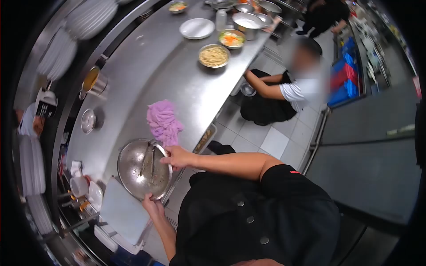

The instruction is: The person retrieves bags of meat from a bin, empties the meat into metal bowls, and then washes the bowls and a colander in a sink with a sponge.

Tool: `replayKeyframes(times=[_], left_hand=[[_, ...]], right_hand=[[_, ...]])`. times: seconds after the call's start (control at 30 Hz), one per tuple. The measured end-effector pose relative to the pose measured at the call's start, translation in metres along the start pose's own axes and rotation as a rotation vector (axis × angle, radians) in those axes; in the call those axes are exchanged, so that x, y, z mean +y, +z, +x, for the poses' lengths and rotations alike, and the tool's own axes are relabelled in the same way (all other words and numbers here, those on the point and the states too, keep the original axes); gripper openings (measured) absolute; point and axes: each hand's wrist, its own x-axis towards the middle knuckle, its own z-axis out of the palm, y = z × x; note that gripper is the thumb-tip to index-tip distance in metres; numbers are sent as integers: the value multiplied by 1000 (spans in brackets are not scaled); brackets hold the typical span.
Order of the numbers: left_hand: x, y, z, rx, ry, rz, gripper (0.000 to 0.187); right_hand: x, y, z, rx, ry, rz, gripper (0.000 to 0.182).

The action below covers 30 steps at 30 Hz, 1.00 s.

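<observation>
A large steel mixing bowl (128,170) tilts toward me at the counter's near edge, its inside wet and speckled. Metal tongs (152,162) lie inside it. My right hand (176,158) is closed on the bowl's right rim, thumb on the inner side. Lower down, my left hand (153,207) grips the near rim, with its fingers partly hidden under the bowl. Just beyond the bowl lies a crumpled pink cloth (163,119). A white cutting board (122,213) sits to the left of my left hand.
Farther along the steel counter (177,84) stand a bowl of noodles (214,56), a bowl of cut vegetables (231,39) and a white plate (197,29). A small metal bowl (88,121) is at the back edge. A co-worker (284,91) crouches beside the counter. Stacked plates (32,166) fill the left shelf.
</observation>
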Motion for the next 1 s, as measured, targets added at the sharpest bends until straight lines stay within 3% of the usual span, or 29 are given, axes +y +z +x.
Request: replayKeyframes(times=[0.07,0.17,0.27,0.37,0.5,0.7,0.87,1.0], left_hand=[[-4,10,-3,-34,-56,-71,44],[-7,13,-10,-3,-71,-2,36],[-19,8,-15,30,-40,11,34],[-36,0,-14,67,-18,24,37],[-60,25,-30,76,-14,23,31],[-110,108,-49,141,22,-90,27],[-137,184,-31,72,3,-109,28],[-161,249,-16,63,-4,-106,30]], right_hand=[[-5,-17,-25,-142,66,11,49],[10,-51,-50,-168,-36,108,57],[30,-114,-62,83,-58,-92,50],[54,-179,-68,332,9,45,34],[91,-267,-79,493,18,125,34],[119,-395,-116,635,73,236,47],[110,-495,-116,739,76,172,64],[120,-577,-58,731,141,97,76]])
